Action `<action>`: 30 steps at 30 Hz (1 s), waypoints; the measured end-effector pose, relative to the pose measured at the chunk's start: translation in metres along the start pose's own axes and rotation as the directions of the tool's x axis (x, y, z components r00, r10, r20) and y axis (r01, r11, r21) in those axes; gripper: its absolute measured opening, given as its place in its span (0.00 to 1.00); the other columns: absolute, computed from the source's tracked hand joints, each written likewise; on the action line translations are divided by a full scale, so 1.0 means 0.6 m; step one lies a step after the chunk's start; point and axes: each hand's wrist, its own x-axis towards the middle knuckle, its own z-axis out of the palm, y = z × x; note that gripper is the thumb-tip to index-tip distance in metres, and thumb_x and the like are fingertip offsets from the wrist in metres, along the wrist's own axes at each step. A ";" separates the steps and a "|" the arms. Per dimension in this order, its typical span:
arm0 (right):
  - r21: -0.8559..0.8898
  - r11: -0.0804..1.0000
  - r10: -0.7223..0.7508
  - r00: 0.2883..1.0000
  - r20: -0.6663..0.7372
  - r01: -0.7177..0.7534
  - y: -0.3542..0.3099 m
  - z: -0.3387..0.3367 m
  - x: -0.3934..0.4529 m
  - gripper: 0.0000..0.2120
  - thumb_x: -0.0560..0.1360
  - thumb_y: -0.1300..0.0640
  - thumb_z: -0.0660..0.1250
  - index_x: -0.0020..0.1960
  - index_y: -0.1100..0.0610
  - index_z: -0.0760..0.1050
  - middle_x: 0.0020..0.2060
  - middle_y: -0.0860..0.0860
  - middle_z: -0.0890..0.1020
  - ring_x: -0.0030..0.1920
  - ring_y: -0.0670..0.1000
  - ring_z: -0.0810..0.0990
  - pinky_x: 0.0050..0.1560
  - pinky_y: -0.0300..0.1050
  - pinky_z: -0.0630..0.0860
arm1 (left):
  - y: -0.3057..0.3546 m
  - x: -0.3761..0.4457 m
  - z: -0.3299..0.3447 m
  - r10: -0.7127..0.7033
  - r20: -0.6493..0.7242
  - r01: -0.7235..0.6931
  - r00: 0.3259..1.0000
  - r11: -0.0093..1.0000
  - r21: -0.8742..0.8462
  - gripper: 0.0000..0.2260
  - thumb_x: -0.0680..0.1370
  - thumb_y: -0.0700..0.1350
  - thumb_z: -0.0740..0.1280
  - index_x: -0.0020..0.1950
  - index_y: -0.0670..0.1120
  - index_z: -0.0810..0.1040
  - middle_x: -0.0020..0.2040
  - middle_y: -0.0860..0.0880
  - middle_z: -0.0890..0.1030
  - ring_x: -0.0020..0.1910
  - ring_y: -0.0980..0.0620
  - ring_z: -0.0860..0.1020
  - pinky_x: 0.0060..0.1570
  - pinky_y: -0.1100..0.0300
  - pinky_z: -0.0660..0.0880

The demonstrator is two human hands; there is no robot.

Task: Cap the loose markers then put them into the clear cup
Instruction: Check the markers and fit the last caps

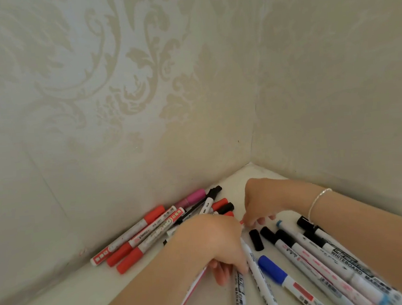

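Left hand (213, 243) curled round white marker (259, 276), knuckles up

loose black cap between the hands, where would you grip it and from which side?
Pinch the loose black cap across its middle, from straight above. It lies flat on the white surface, long axis roughly toward the corner, with bare surface on its left and only a narrow gap to the black-capped marker on its right.

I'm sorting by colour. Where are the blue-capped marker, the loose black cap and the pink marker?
blue-capped marker (273, 268): head view, on its blue cap.
loose black cap (256, 240): head view, mid-cap.
pink marker (192, 198): head view, on its pink end.
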 end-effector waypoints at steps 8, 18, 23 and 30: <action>-0.018 1.000 0.005 0.991 0.135 -0.003 0.010 -0.015 -0.006 0.11 0.68 0.46 0.73 0.36 0.52 0.78 0.32 0.45 0.80 0.33 0.45 0.74 0.34 0.36 0.68 | -0.020 -0.012 -0.024 -0.014 0.005 0.015 1.000 0.989 -0.148 0.09 0.78 0.44 0.63 0.45 0.39 0.77 0.46 0.40 0.85 0.33 0.52 0.80 0.34 0.67 0.74; -0.123 0.989 0.097 0.992 0.086 -0.086 -0.013 0.010 0.002 0.14 0.68 0.52 0.74 0.34 0.57 0.71 0.29 0.49 0.76 0.30 0.48 0.72 0.36 0.39 0.72 | -0.068 -0.036 -0.080 0.087 -0.317 -0.190 0.944 0.931 -0.312 0.07 0.77 0.47 0.66 0.43 0.44 0.74 0.40 0.48 0.84 0.34 0.55 0.82 0.32 0.66 0.76; -0.132 0.984 0.125 0.992 0.031 -0.120 -0.017 0.012 -0.004 0.18 0.69 0.52 0.74 0.36 0.57 0.65 0.29 0.50 0.75 0.28 0.47 0.72 0.33 0.38 0.71 | -0.092 -0.049 -0.094 0.086 -0.427 -0.236 0.900 0.920 -0.312 0.05 0.76 0.46 0.69 0.44 0.46 0.75 0.39 0.49 0.84 0.35 0.55 0.81 0.37 0.62 0.80; 0.146 0.985 0.087 0.996 0.019 -0.089 -0.010 -0.012 -0.010 0.10 0.70 0.55 0.73 0.39 0.61 0.76 0.34 0.53 0.81 0.31 0.48 0.76 0.33 0.37 0.73 | -0.106 -0.065 -0.101 0.132 -0.456 -0.278 0.880 0.922 -0.270 0.04 0.76 0.48 0.68 0.47 0.50 0.80 0.39 0.50 0.83 0.42 0.48 0.83 0.47 0.53 0.81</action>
